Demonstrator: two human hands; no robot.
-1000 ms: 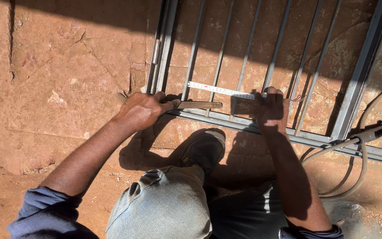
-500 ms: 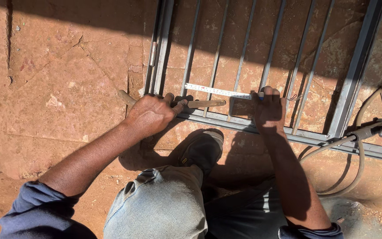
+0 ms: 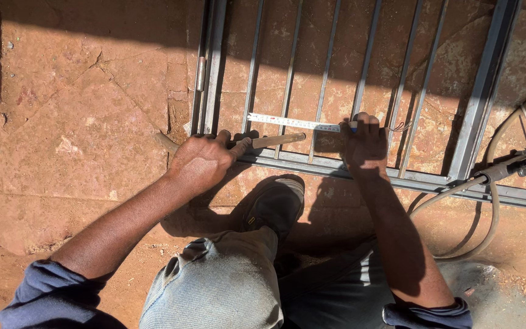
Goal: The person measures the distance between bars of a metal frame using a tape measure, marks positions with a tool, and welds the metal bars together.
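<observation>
Stretching tape measure (image 3: pixel 293 122) across gate bars (image 3: pixel 327 73) — right hand (image 3: pixel 365 145) fingers pinching it, left hand (image 3: pixel 202 161) gripping wooden-handled tool (image 3: pixel 272 141)

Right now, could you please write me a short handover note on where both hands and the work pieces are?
Left hand: closed on a wooden-handled tool, lying along the bottom rail of the metal grille on the stone floor.
Right hand: grip on the tape measure, its blade pulled out leftward across the upright bars.
Electrode holder with cable rests on the frame at right, untouched.
Done: tape laid across bars. Whether any mark exists cannot be seen.
</observation>
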